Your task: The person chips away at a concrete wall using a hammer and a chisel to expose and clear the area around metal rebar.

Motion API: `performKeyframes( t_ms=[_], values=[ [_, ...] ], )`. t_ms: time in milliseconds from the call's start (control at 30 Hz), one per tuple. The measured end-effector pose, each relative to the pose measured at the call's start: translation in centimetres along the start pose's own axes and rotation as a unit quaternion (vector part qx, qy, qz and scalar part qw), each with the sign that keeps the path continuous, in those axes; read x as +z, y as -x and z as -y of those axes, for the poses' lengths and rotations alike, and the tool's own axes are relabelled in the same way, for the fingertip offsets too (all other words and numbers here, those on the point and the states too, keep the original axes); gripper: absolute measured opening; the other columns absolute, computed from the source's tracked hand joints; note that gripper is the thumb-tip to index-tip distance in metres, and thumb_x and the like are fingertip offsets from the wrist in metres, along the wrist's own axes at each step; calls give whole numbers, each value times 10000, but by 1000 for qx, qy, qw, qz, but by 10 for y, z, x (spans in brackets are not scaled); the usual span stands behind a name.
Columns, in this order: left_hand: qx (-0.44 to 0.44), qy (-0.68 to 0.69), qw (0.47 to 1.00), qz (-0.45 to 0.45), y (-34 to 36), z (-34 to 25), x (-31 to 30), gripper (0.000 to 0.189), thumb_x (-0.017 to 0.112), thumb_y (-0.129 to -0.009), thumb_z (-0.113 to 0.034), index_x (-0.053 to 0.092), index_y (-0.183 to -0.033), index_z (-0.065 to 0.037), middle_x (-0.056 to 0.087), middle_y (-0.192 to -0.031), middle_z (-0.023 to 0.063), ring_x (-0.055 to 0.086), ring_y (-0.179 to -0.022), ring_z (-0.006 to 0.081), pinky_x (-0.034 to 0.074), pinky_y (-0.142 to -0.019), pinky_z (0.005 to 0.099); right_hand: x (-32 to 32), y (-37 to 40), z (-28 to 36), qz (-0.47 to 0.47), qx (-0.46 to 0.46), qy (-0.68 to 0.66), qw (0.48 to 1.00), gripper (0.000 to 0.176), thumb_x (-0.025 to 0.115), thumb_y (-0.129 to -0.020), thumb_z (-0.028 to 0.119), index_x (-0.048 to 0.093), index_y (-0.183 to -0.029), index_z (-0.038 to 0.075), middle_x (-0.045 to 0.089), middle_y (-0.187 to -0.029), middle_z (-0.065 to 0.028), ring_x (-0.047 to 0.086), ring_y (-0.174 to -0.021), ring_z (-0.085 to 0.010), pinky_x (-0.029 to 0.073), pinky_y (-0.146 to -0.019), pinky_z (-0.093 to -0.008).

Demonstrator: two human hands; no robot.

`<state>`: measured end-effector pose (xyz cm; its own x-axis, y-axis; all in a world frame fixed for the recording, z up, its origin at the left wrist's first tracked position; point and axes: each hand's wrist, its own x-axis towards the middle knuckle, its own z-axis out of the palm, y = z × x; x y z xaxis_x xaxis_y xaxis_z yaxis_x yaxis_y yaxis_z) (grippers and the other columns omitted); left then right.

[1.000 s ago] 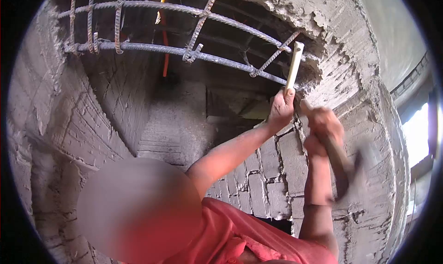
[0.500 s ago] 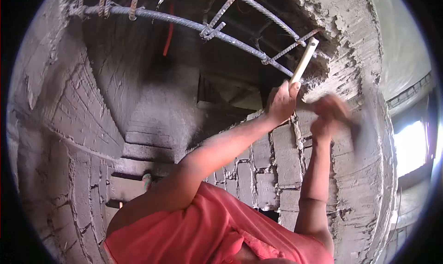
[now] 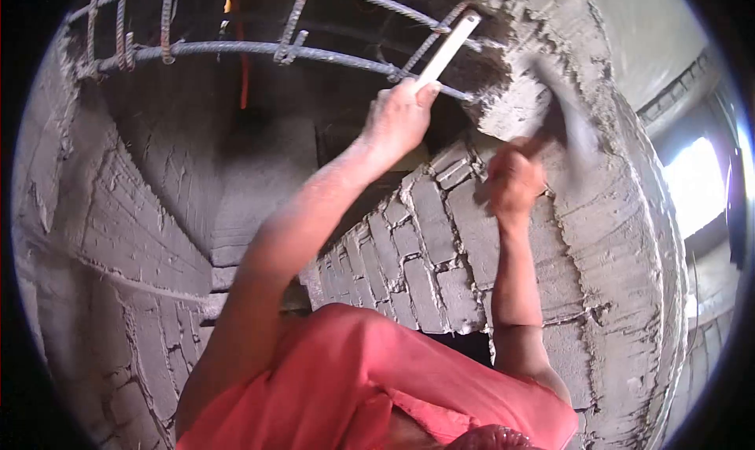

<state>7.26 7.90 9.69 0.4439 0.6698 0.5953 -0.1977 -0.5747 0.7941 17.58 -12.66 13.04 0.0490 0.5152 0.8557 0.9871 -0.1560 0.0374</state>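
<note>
My left hand is wrapped round the lower end of a pale, narrow bar with a small hole near its top. The bar slants up to the right, overlapping the rebar in this view. To its right, my right hand is closed on the handle of a tool with a grey metal head, smeared by motion. That head is in front of the rough mortar edge of the wall. My right forearm is raised over the brickwork.
Ribbed rebar with cross ties spans a dark opening at the top. An orange strip hangs inside it. Rough plastered wall curves down the right side, beside a bright window. More brickwork stands on the left.
The view has shifted, so the rebar and both hands sit further left. The right hand's tool has swung from beside the wall up to the mortar edge. Both hands keep their grips.
</note>
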Motion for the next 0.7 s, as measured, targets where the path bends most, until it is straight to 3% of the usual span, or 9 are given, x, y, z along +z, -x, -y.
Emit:
performKeyframes(
  t_ms=[33, 133, 233, 333, 433, 467, 533, 600, 700],
  values=[
    [3, -19, 1000, 4, -2, 4, -2, 460, 493, -1006, -426, 633, -934, 6, 643, -854, 291, 615, -883, 507, 499, -725, 567, -3, -12, 38, 67, 226, -188, 953, 453, 450, -1043, 421, 584, -851, 33, 552, -673, -40, 515, -544, -127, 407, -506, -285],
    [-11, -54, 998, 32, -6, -1, -12, 459, 488, -1009, -431, 635, -965, 1, 652, -879, 283, 615, -893, 505, 498, -739, 571, -2, -26, 37, 64, 193, -213, 956, 436, 469, -1033, 453, 551, -962, 31, 501, -589, -17, 500, -519, -97, 394, -479, -277],
    [4, -101, 994, 40, -11, 4, -20, 412, 486, -1018, -392, 634, -986, -9, 657, -895, 274, 620, -887, 499, 503, -731, 568, -29, -59, 58, -40, -3, -207, 978, 474, 443, -1023, 492, 542, -1029, 28, 567, -771, -89, 539, -561, -171, 453, -506, -280],
    [11, -117, 992, 52, -15, 5, -28, 415, 488, -1017, -392, 629, -987, -3, 657, -881, 275, 623, -888, 498, 503, -736, 562, -34, -92, 78, -138, -180, -470, 853, 659, 385, -927, 740, 494, -985, 93, 529, -735, -62, 545, -623, -218, 500, -563, -372],
    [11, -127, 991, 44, -15, 2, -34, 441, 490, -1010, -420, 635, -990, -3, 671, -876, 260, 638, -894, 482, 500, -764, 569, -14, -86, 24, -40, -229, -126, 964, 471, 479, -1003, 527, 566, -903, 75, 574, -702, -61, 558, -589, -214, 459, -525, -349],
    [13, -130, 991, 38, -17, 1, -35, 441, 490, -1010, -420, 635, -990, -3, 671, -876, 260, 638, -894, 482, 500, -764, 569, -4, -68, -13, 24, -212, 127, 969, 449, 431, -1025, 508, 558, -915, 92, 562, -701, -31, 553, -614, -208, 464, -573, -368],
    [7, -126, 990, 57, -17, 1, -34, 456, 494, -1007, -431, 636, -979, 1, 673, -863, 265, 649, -883, 475, 514, -762, 566, -3, -76, 12, 110, 113, 26, 987, 370, 472, -1037, 365, 570, -857, 57, 547, -686, -12, 558, -614, -158, 445, -557, -334],
    [31, -142, 989, 26, -19, 8, -29, 450, 508, -1002, -416, 635, -931, 11, 664, -828, 285, 656, -852, 479, 532, -744, 563, -27, -79, 41, 36, 206, -158, 965, 308, 474, -1036, 273, 588, -866, 43, 541, -654, -14, 514, -534, -96, 434, -490, -288],
    [40, -134, 990, 32, -16, 3, -33, 445, 516, -1001, -408, 631, -928, 16, 663, -825, 283, 653, -829, 480, 520, -727, 567, -81, -112, 78, -45, -70, -219, 972, 584, 410, -1003, 555, 582, -861, 16, 566, -684, -101, 542, -550, -206, 457, -507, -320]
  ],
)
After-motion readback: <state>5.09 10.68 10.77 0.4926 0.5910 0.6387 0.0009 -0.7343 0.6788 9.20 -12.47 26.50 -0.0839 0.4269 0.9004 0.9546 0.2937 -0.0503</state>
